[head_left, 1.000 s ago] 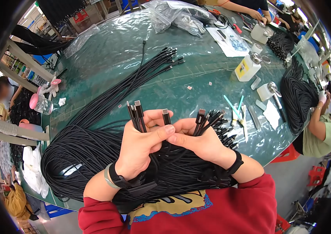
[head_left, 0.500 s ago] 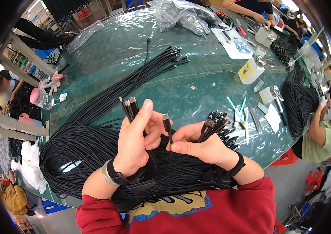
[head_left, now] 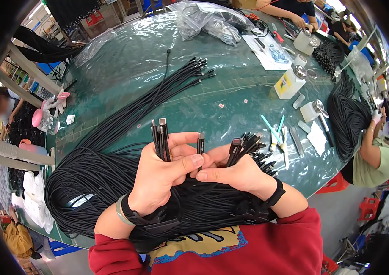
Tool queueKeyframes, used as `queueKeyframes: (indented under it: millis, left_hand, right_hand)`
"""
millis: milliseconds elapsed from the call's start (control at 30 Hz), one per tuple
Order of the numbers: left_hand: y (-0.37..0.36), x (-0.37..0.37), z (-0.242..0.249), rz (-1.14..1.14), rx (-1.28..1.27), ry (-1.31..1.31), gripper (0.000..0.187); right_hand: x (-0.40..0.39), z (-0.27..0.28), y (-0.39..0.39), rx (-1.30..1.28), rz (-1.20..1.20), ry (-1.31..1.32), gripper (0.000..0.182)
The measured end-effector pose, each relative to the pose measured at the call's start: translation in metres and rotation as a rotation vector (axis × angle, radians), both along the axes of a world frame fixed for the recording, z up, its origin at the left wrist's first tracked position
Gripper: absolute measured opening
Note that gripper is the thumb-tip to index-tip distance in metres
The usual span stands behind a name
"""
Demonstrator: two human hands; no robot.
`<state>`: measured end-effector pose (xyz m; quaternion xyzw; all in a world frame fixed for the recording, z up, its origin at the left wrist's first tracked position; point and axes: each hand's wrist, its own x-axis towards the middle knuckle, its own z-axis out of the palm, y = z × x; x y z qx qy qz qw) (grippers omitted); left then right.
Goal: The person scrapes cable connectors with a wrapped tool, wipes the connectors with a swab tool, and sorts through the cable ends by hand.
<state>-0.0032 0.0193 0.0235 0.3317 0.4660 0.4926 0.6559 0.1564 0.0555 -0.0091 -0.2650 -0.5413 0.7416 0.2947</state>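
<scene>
My left hand (head_left: 160, 172) is closed on several black cable connectors (head_left: 160, 137) that point upward beside its index finger. Its thumb and fingertips meet my right hand at a single upright black connector (head_left: 201, 144) with a metal tip. My right hand (head_left: 235, 172) pinches that connector's lower part and also holds more black connectors (head_left: 235, 149) leaning up to the right. Under both hands lies a large coil of black cables (head_left: 89, 169). Its bundled ends (head_left: 194, 68) stretch up across the green table (head_left: 125, 64).
At right are a yellow-labelled bottle (head_left: 289, 83), a second bottle (head_left: 311, 111), tweezers-like tools (head_left: 286, 146) and another cable coil (head_left: 348, 110). A pink-lidded jar (head_left: 47, 121) stands at left. Plastic bags (head_left: 217, 25) lie at the back. Co-workers (head_left: 373, 153) sit around.
My left thumb and fingers have moved right to meet the single connector, which now stands more upright. The connectors in my left hand have shifted slightly right. The view has shifted a little.
</scene>
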Motion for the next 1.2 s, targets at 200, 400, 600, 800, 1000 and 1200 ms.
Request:
queueKeyframes:
  millis: [200, 400, 600, 800, 1000, 1200]
  left_hand:
    - [-0.001, -0.002, 0.003, -0.051, -0.015, -0.06, 0.034]
    - [-0.003, 0.0, 0.004, -0.058, 0.008, -0.052, 0.03]
    - [-0.002, -0.003, -0.001, -0.052, 0.006, -0.036, 0.029]
    - [0.0, -0.003, -0.002, -0.096, 0.021, -0.127, 0.033]
    - [0.001, 0.005, -0.014, -0.199, 0.053, -0.185, 0.044]
    - [0.002, 0.005, -0.013, -0.042, 0.072, -0.034, 0.048]
  right_hand:
    - [0.002, 0.001, 0.001, -0.044, 0.008, -0.06, 0.011]
    - [0.0, -0.003, -0.001, -0.07, -0.041, -0.035, 0.019]
    - [-0.001, -0.005, -0.003, -0.047, -0.065, -0.05, 0.018]
    - [-0.008, -0.017, -0.001, 0.06, -0.175, 0.019, 0.01]
    - [-0.004, -0.001, -0.002, -0.006, -0.079, 0.032, 0.011]
    - [0.0, -0.011, 0.002, 0.019, -0.036, -0.092, 0.026]
